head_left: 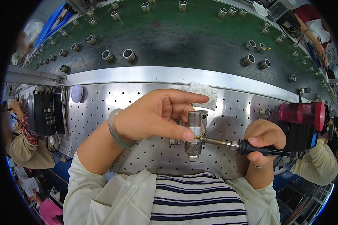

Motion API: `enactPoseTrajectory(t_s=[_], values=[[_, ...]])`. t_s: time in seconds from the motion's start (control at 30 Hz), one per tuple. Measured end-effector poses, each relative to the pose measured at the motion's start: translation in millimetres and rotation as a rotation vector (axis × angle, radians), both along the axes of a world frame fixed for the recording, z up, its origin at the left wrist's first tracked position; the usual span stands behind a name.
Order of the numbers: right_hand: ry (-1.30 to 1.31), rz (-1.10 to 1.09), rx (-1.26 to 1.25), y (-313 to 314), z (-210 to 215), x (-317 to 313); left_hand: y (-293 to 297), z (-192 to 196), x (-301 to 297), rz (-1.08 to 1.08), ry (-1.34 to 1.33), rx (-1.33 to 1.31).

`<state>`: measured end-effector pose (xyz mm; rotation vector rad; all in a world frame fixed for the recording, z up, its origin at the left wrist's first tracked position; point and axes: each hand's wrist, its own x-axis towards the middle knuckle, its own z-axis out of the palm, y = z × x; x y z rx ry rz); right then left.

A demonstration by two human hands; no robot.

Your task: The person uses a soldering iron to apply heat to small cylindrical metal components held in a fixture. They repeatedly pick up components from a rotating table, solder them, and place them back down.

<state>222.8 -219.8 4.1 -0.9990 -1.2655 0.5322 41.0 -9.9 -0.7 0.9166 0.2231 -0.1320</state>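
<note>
Head: right fingers [268, 137] grip soldering iron [247, 147]; screen [314, 138] illegible.

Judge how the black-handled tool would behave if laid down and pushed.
The black-handled tool is probably stiff, given its straight metal barrel. Its rounded grip might let it roll. It seems fairly light, since the right hand alone supports it.
</note>
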Motion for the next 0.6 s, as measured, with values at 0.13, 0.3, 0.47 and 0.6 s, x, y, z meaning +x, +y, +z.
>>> enactPoseTrajectory(t_s=[0.13, 0.3, 0.47, 0.6], values=[[-0.023, -0.022, -0.006, -0.1, 1.3, -1.0, -0.2, -0.6, 0.9, -0.003, 0.008, -0.002], [-0.013, -0.02, -0.013, -0.4, 2.6, -0.7, -1.2, 0.8, 1.5, -0.003, 0.017, 0.003], [0.059, -0.031, 0.002, -2.6, -0.4, 0.5, -1.1, 3.2, 2.5, -0.011, 0.023, -0.013], [0.031, -0.028, -0.007, -1.7, 0.3, 1.0, -2.0, 4.4, 3.2, -0.004, 0.024, -0.024]])
